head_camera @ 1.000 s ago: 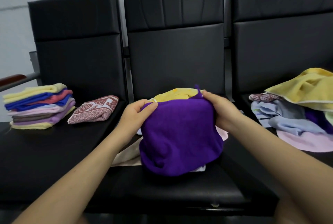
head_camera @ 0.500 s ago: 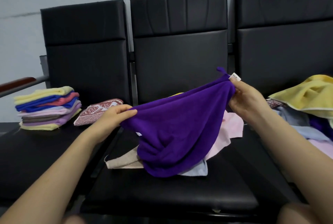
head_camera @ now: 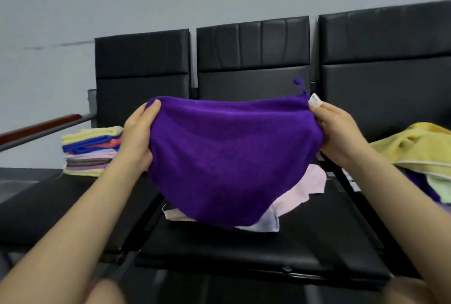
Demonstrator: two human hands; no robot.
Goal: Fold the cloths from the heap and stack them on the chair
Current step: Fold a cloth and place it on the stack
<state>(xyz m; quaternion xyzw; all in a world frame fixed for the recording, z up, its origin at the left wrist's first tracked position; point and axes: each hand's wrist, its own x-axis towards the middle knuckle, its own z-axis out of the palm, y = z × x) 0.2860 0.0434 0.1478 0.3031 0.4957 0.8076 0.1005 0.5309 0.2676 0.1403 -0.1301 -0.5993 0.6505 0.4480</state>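
While both hands [head_camera: 136, 137] grip the purple cloth [head_camera: 231, 157], folded cloths [head_camera: 91, 151] sit stacked.

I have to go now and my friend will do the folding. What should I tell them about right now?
Left hand grips the purple cloth's left top corner; right hand pinches its right top corner by the white tag. The cloth hangs spread above the middle seat, over a few loose cloths.
Done: a folded stack sits on the left seat.
Left: fold the purple cloth, stack it, then do the loose ones and the heap on the right seat.
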